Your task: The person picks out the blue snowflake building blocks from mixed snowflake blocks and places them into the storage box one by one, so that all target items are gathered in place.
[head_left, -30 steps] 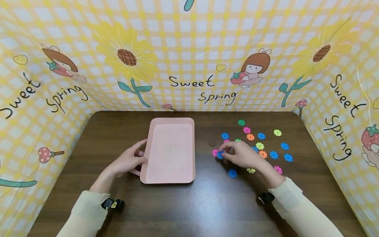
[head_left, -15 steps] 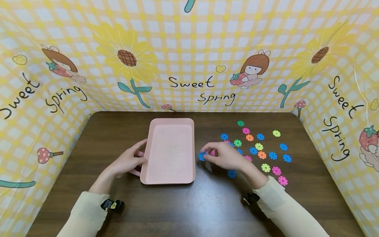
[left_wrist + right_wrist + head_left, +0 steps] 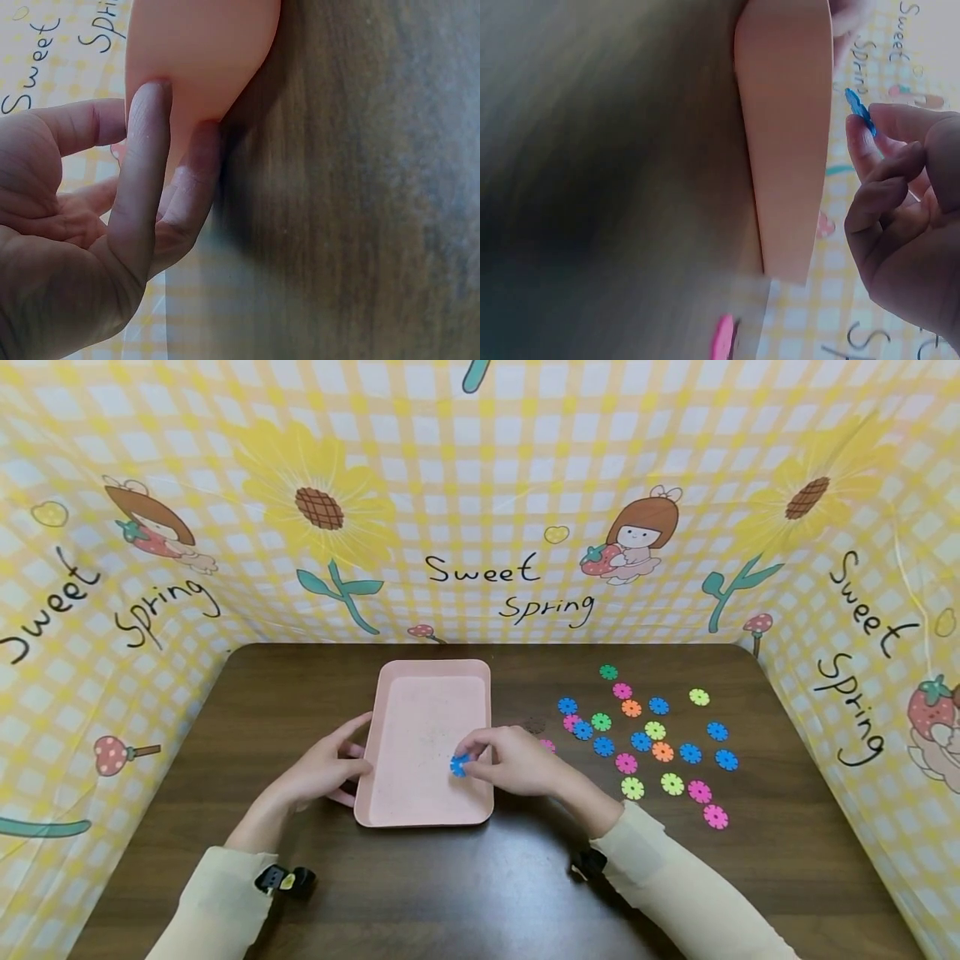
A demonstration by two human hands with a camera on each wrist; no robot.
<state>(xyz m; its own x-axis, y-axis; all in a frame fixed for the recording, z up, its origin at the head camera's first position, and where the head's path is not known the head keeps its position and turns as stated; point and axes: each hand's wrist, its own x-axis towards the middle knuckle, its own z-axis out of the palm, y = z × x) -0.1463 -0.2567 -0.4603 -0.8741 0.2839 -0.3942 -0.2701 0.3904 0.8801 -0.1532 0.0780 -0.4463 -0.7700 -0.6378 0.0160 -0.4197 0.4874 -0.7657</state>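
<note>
A pink rectangular tray (image 3: 431, 718) lies on the table left of centre. My left hand (image 3: 322, 766) touches the tray's left side from outside, its fingers spread along the wall. In the left wrist view, fingertips of the left hand (image 3: 112, 217) rest against the outer wall. My right hand (image 3: 517, 762) is over the tray's right rim, pinching a blue notched plastic disc (image 3: 459, 766) between thumb and finger. The right wrist view shows this blue disc (image 3: 861, 112) tilted on edge, above the level of the rim.
Loose notched discs in several colours lie to the right, among them a green disc (image 3: 608, 672), an orange disc (image 3: 662, 751) and a pink disc (image 3: 716, 817). A dark disc (image 3: 535, 725) barely shows against the brown table (image 3: 420, 893). A checked cloth (image 3: 465, 510) stands round the table's back and sides.
My right hand has carried the blue disc leftward from the scattered discs to above the tray. My left hand has stayed at the tray's left side.
</note>
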